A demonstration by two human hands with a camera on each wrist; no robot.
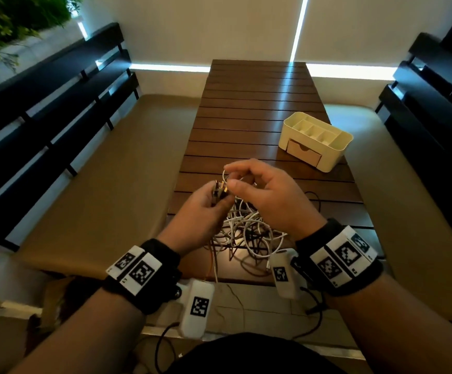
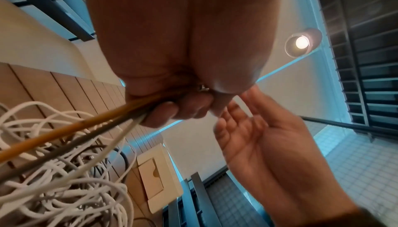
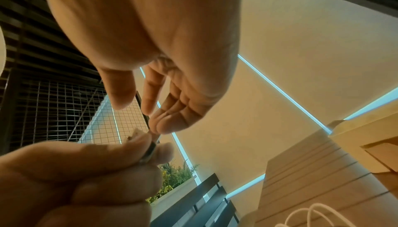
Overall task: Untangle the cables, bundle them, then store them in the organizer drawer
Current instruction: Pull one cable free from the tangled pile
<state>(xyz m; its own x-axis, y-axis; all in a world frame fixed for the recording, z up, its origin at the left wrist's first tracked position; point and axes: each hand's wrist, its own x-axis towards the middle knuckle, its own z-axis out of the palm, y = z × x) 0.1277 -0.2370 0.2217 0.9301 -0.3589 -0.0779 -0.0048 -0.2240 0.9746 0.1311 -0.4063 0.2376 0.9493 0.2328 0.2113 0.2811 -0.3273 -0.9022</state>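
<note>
My left hand grips several cable ends, fingers curled round them. My right hand seems to pinch a white loop, though that's hard to see. The cables lie tangled at the surface's near edge. Nothing is bundled; the organizer drawer near the right edge is shut.

Two hands are seen above the counter: the left hand and the right hand. One tangle of cables is counted at the near edge; the number of white cables in it cannot be told, and one orange cable is made out. One cream organizer with one drawer is counted near the right edge.
</note>
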